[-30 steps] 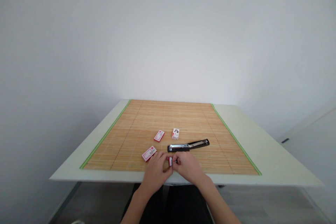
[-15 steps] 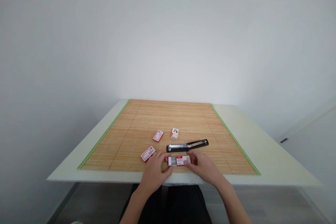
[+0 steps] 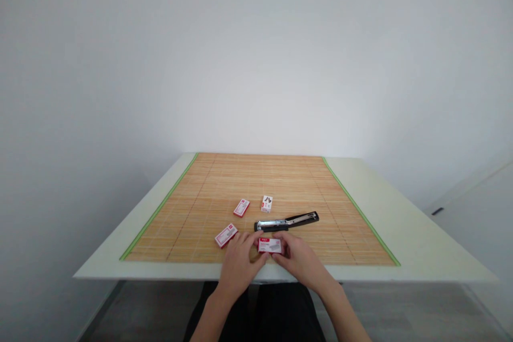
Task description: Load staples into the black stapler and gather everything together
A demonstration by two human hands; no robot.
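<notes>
Between my two hands, near the table's front edge, lies a red and white staple box [image 3: 270, 246] with its inner tray pushed in. My left hand [image 3: 241, 257] grips the box's left end between thumb and fingers. At its right end, my right hand [image 3: 295, 256] holds it the same way. Just beyond the box, a black stapler [image 3: 276, 224] lies opened out, its metal magazine showing. Close to my left fingers rests another red and white box [image 3: 226, 235].
Farther back lie a red and white box [image 3: 241, 208] and a small white box [image 3: 266, 203] with a stapler picture. A bamboo mat [image 3: 256, 176] with green edges covers the middle of the white table [image 3: 401, 224]. A wall [image 3: 256, 64] stands behind.
The staple box has gone from partly open, with staples showing in its tray, to closed. My right hand has moved left, nearer my left hand.
</notes>
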